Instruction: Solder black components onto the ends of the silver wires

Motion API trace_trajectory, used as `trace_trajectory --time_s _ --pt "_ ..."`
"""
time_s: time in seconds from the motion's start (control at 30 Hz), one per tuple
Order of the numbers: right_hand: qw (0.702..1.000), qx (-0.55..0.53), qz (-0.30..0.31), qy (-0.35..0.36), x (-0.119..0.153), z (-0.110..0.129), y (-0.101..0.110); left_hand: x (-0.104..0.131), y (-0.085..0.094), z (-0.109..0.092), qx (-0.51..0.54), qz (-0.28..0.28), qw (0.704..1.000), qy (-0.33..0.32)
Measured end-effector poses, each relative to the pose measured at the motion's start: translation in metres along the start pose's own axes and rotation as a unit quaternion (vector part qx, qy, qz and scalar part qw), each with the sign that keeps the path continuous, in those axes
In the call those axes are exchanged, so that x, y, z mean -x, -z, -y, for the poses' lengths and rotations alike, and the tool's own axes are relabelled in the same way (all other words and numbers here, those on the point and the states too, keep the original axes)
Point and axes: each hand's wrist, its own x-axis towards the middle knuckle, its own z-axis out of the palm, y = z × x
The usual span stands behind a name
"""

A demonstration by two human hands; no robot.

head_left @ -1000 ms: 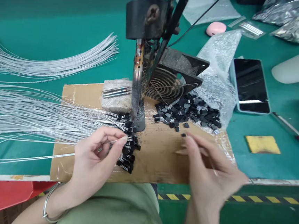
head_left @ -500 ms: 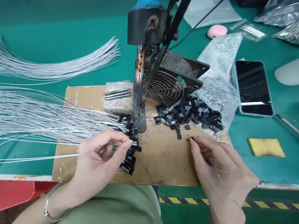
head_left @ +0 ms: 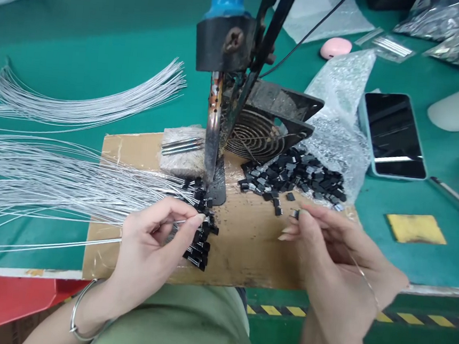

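Observation:
My left hand (head_left: pixel 158 251) is closed in a pinch on thin white wires (head_left: pixel 103 241), whose ends sit between thumb and forefinger. Beneath and beside it, several wired black connectors (head_left: pixel 198 255) lie in a row on the cardboard. My right hand (head_left: pixel 342 262) pinches a small black connector (head_left: pixel 295 214) with metal pins pointing left. A pile of loose black connectors (head_left: pixel 294 172) lies just beyond that hand. Between the hands, farther back, a soldering iron (head_left: pixel 212 133) hangs tip down from a stand.
A fan with a wire guard (head_left: pixel 257 134) stands behind the iron. Metal rods lie on a wrapped block (head_left: pixel 182 162). A white wire bundle (head_left: pixel 98 107) lies at the left. To the right are a phone (head_left: pixel 395 135), a yellow sponge (head_left: pixel 416 229) and a pen (head_left: pixel 456 197).
My right hand has turned and its fingers have shifted, so the connector's pins now show at the fingertips. My left hand keeps its pinch on the wires with little movement.

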Motion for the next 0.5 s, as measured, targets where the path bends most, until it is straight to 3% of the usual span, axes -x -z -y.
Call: trace_trajectory --time_s 0.33,0.5 --pt "0.965 -0.172 0.171 -0.102 0.023 0.028 -0.033 -0.004 0.000 -0.006 -0.021 -0.023 0.999 0.013" --pt "0.944 -0.205 0.213 -0.146 0.026 0.035 -0.041 -0.003 0.000 -0.006 -0.020 -0.028 0.999 0.020"
